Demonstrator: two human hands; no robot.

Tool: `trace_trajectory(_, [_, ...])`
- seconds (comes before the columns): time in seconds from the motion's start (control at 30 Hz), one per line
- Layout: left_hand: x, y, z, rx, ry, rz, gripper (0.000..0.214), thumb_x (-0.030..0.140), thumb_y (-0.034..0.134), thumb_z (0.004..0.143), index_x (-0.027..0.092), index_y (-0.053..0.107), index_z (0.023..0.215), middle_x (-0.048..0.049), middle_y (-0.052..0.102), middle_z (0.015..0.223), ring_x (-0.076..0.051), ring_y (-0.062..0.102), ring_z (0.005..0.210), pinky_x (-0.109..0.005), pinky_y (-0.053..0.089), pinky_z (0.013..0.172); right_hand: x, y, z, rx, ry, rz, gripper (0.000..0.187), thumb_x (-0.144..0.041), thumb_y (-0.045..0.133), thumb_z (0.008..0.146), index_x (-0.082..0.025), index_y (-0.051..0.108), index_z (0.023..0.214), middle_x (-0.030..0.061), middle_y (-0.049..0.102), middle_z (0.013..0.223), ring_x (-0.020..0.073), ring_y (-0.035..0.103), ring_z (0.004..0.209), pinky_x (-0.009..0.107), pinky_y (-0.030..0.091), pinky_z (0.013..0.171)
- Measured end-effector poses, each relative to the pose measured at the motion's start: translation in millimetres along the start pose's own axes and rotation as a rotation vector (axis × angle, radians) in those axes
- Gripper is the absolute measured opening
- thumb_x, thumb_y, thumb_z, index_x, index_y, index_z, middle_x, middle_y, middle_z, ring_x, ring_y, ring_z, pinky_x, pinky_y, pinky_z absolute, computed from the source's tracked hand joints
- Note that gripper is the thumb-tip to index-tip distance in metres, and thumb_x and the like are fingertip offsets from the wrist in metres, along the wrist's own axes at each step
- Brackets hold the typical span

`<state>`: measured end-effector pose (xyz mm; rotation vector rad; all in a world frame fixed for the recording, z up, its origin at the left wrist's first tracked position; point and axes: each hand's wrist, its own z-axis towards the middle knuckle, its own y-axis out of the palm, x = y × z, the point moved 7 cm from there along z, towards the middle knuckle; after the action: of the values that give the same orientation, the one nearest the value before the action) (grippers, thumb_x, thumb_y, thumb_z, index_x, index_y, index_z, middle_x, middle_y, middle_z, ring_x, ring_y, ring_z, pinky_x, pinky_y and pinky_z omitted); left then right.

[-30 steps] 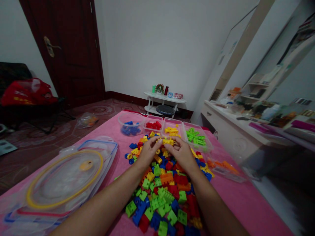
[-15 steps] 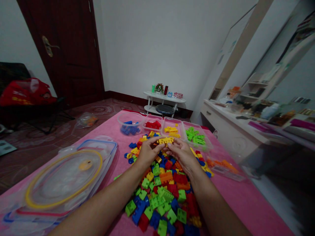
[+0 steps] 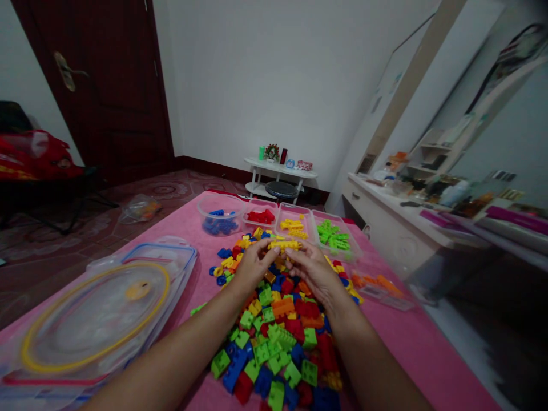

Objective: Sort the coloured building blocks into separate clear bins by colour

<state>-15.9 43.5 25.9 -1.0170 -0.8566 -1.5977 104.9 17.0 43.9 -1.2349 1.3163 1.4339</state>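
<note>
Between my two hands is a row of yellow building blocks [image 3: 284, 245], held just above the far part of a loose heap. My left hand [image 3: 256, 264] grips its left end with thumb and fingers. At the right end, my right hand [image 3: 309, 266] pinches it with the fingertips. Under and in front of my hands spreads the heap of mixed blocks [image 3: 274, 337] in green, blue, red, orange and yellow. Beyond it stand a round tub of blue blocks [image 3: 220, 222], a box of red blocks [image 3: 261, 217], a box of yellow blocks [image 3: 293, 226] and a box of green blocks [image 3: 333, 235].
A clear box with orange blocks [image 3: 381, 283] sits at the right of the pink table cover [image 3: 411, 348]. Stacked clear lids [image 3: 98, 319] lie on the left. A white dresser [image 3: 385, 222] stands along the right side, and a low white stand [image 3: 280, 166] by the wall.
The view has shifted slightly to the right, so everything appears a little further left. Both hands still hold the yellow block row, which now looks slightly turned.
</note>
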Motion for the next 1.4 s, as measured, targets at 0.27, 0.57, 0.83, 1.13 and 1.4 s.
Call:
trace_trajectory(0.27, [-2,-10.6,-2,0.144,-0.033,0.039,0.035,0.044,0.055,0.083,0.018,0.066,0.103,-0.0072,0.067,0.102,-0.022,0.062,0.094,-0.030,0.046,0.082,-32,-74,69,0.332,-0.076,-0.191,0.019,-0.026,0.073,0.064,-0.020,0.056,0.068,-0.0014,0.058,0.059,0.0101,0.052,0.050,0.022,0.044,0.046])
trace_trajectory(0.57, [0,-9.0,0,0.124,-0.005,0.101,0.030,0.039,0.053,0.084,0.017,0.068,0.097,-0.0056,0.069,0.096,-0.021,0.062,0.091,-0.028,0.046,0.079,-46,-121,94,0.513,-0.165,-0.460,0.051,-0.035,0.071,0.062,-0.023,0.058,0.109,0.0108,0.061,0.117,0.0269,0.060,0.103,0.035,0.054,0.072])
trace_trajectory(0.83, [2,-6.7,0,0.108,0.016,0.179,0.027,0.036,0.053,0.085,0.015,0.068,0.092,-0.0056,0.069,0.094,-0.019,0.062,0.090,-0.027,0.046,0.079,-45,-64,23,0.130,-0.163,-0.736,0.024,-0.026,0.064,0.065,-0.016,0.068,0.087,0.0075,0.070,0.087,0.0204,0.065,0.078,0.032,0.050,0.070])
trace_trajectory(1.13, [2,-3.7,-1,0.069,0.000,0.216,0.029,0.037,0.053,0.084,0.014,0.070,0.088,-0.0061,0.069,0.088,-0.019,0.062,0.085,-0.027,0.046,0.076,-15,-47,-15,-0.163,-0.194,-1.320,0.035,-0.008,0.062,0.064,-0.024,0.071,0.094,0.0031,0.067,0.104,0.0216,0.058,0.100,0.035,0.042,0.090])
trace_trajectory(1.4, [3,-3.3,0,0.057,-0.012,0.228,0.028,0.037,0.052,0.084,0.014,0.070,0.085,-0.0055,0.069,0.087,-0.019,0.062,0.083,-0.027,0.045,0.074,-34,-12,-35,-0.151,-0.276,-1.348,0.016,-0.020,0.066,0.071,-0.020,0.066,0.087,0.0032,0.064,0.098,0.0180,0.058,0.090,0.030,0.042,0.081])
